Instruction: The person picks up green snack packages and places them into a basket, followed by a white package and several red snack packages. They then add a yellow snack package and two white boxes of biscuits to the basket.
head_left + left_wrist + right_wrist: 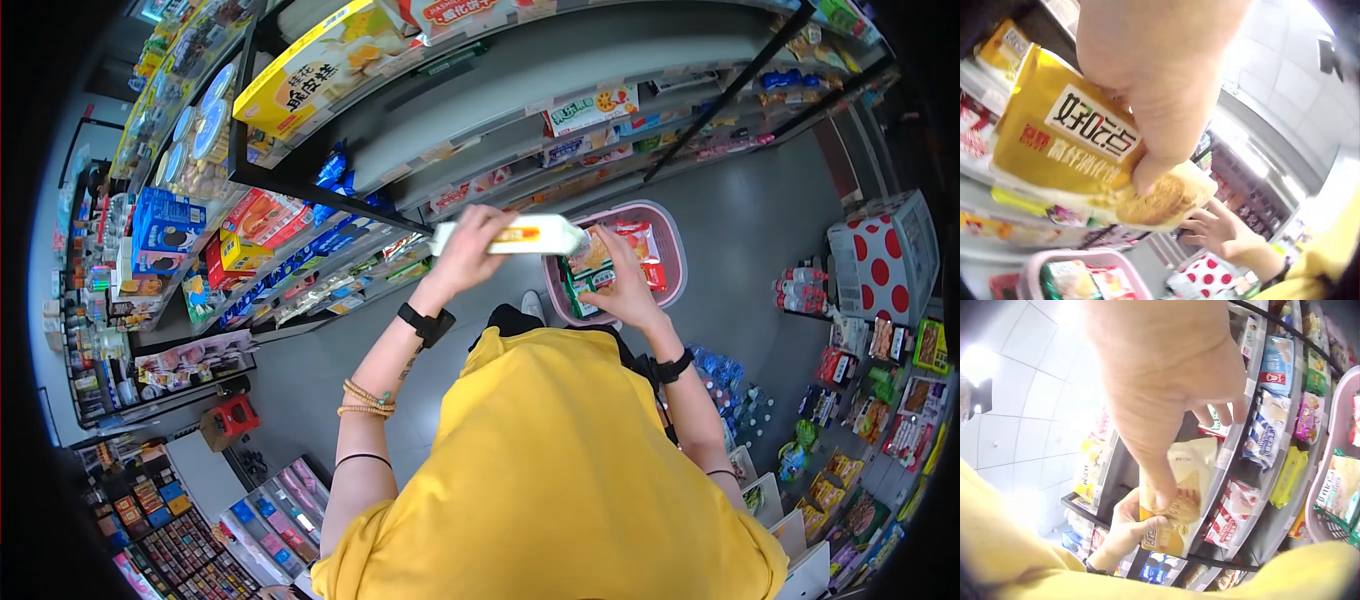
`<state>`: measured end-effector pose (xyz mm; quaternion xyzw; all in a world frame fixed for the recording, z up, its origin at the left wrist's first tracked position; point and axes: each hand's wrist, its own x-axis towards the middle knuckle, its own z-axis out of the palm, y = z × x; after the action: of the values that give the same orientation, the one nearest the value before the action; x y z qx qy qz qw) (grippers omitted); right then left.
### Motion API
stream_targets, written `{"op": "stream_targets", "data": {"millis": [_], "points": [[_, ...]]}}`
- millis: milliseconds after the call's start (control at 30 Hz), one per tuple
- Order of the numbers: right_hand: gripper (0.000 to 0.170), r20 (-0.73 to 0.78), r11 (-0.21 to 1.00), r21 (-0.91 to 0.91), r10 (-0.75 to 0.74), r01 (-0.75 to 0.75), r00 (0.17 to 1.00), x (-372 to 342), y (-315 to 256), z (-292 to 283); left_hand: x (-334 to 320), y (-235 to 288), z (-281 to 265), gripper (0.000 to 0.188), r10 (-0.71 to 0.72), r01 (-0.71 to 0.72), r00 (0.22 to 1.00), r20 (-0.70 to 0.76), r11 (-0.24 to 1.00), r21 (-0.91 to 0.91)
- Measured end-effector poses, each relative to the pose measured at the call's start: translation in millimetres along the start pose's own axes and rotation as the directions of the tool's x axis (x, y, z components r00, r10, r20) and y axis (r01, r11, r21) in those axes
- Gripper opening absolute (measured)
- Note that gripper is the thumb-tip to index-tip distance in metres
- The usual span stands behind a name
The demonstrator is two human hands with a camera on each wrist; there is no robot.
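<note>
Left hand [471, 247] (half-curled) around packet [1054, 147]

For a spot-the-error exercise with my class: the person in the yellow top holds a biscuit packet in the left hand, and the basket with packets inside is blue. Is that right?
Not quite: the basket is pink, not blue, as the head view shows. The left hand does hold the biscuit packet, and the top is yellow.

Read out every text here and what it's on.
"好吃点": packet in the left hand.
"高纤消化饼": same packet.
"脆皮糕": yellow box.
"果乐果香", probably: white box.
The rest: too small, blurred or cut off.
</note>
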<state>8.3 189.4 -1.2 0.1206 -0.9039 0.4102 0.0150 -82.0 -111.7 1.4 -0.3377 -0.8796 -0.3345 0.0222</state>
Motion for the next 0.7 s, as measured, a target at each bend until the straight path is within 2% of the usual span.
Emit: {"op": "stream_targets", "data": {"millis": [33, 67, 133, 167, 200, 300, 333, 367, 400, 433, 500, 567, 600, 633, 667, 700], "points": [[0.105, 0.085, 0.997, 0.068, 0.021, -0.027, 0.996, 5.7, -3.5, -1.9, 4.1, 11.3, 4.7, 0.063, 0.003, 0.007, 0.996, 0.092, 0.994, -0.107], [0.103, 0.144, 0.974, 0.216, 0.043, -0.074, 0.989, 7.7, -0.6, -1.5, 7.2, 21.2, 10.7, 0.061, 0.014, 0.025, 0.983, 0.182, 0.977, -0.21], [0.099, 0.259, 0.857, 0.483, 0.059, -0.182, 0.964, 8.3, 7.6, 1.5, 10.9, 33.9, 25.7, 0.066, -0.072, 0.196, 0.937, 0.341, 0.918, -0.344], [0.088, 0.256, 0.856, 0.453, 0.144, -0.251, 0.956, 1.5, 26.5, 7.4, 13.7, 35.3, 29.7, 0.066, -0.064, 0.224, 0.915, 0.399, 0.903, -0.368], [0.083, 0.252, 0.817, 0.5, 0.181, -0.288, 0.951, -4.3, 32.5, 5.1, 17.3, 35.9, 34.5, 0.065, -0.051, 0.252, 0.888, 0.458, 0.885, -0.39], [0.064, 0.226, 0.721, 0.598, 0.269, -0.351, 0.936, -25.9, 49.4, -2.1, 28.2, 10.6, 41.3, 0.062, 0.026, 0.05, 0.956, 0.291, 0.967, -0.251], [0.063, 0.186, 0.762, 0.537, 0.312, -0.363, 0.932, -35.5, 55.2, -5.8, 31.9, -15.3, 43.0, 0.06, 0.008, 0.021, 0.978, 0.208, 0.99, -0.137], [0.062, 0.146, 0.797, 0.471, 0.353, -0.378, 0.924, -46.6, 60.9, -10.7, 37.6, -33.5, 36.4, 0.061, -0.001, -0.007, 0.997, 0.073, 0.995, 0.104], [0.061, 0.102, 0.824, 0.403, 0.391, -0.397, 0.915, -58.3, 68.6, -15.4, 45.9, -39.5, 21.4, 0.062, -0.18, 0.165, 0.983, 0.048, 0.962, 0.219], [0.06, 0.081, 0.78, 0.48, 0.416, -0.402, 0.906, -72.4, 84.3, -14.5, 49.4, -61.5, 16.9, 0.064, -0.082, 0.121, 0.989, -0.122, 0.926, 0.358], [0.06, 0.006, 0.728, 0.533, 0.507, -0.432, 0.862, -103.3, 106.1, -23.5, 49.4, -102.8, 7.9, 0.062, -0.227, 0.283, 0.957, -0.178, 0.866, 0.413], [0.058, -0.054, 0.667, 0.577, 0.608, -0.472, 0.792, -135.2, 123.4, -34.7, 42.1, -144.6, 5.4, 0.061, -0.241, 0.318, 0.947, -0.21, 0.65, 0.69], [0.057, -0.072, 0.629, 0.595, 0.662, -0.501, 0.746, -153.0, 130.0, -39.6, 41.3, -153.3, -1.0, 0.067, -0.391, 0.386, 0.908, -0.15, 0.643, 0.661], [0.055, -0.089, 0.591, 0.613, 0.712, -0.524, 0.697, -167.6, 135.5, -42.8, 38.6, -169.9, -4.5, 0.066, -0.449, 0.412, 0.885, -0.123, 0.634, 0.655], [0.053, -0.124, 0.563, 0.642, 0.746, -0.521, 0.654, -180.7, 140.6, -43.9, 29.6, -205.1, -0.4, 0.054, -0.304, 0.343, 0.934, -0.188, 0.619, 0.707], [0.052, -0.156, 0.536, 0.67, 0.779, -0.514, 0.608, -193.1, 145.1, -43.7, 37.2, -200.4, -8.0, 0.054, -0.371, 0.386, 0.913, -0.172, 0.642, 0.662]]}}
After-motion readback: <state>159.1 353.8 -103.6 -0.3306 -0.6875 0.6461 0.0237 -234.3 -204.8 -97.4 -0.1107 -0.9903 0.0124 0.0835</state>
